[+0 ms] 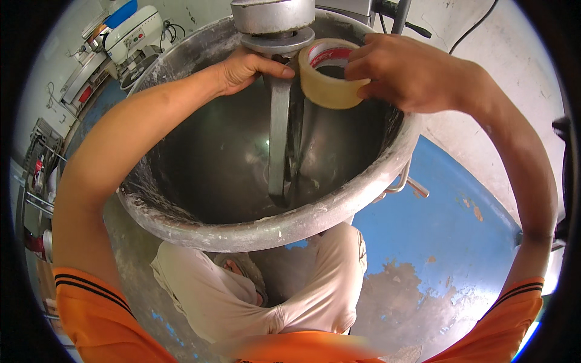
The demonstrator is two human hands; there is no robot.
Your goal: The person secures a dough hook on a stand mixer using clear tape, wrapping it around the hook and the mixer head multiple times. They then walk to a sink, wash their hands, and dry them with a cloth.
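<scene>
A big metal mixing bowl [254, 239] stands in front of me, its rim worn and streaked with whitish residue. Down into it reaches a metal mixer beater [279, 133], hung below a round mixer head [273, 17]. My left hand [245, 71] is wrapped round the top of the beater, thumb across its front, fingers mostly hidden behind. To the right of the beater, my right hand [411, 74] grips a roll of clear yellowish packing tape [330, 91] by its right side, above the bowl's inside. Whether a strip of tape runs to the beater, I cannot tell.
A white mixer [134, 37] stands at the far left, near a blue basin [121, 13]. Shelves with items line the left wall. A metal handle [417, 187] juts from the bowl's right side. My bent legs [321, 284] are below the bowl, over a worn blue floor [436, 224].
</scene>
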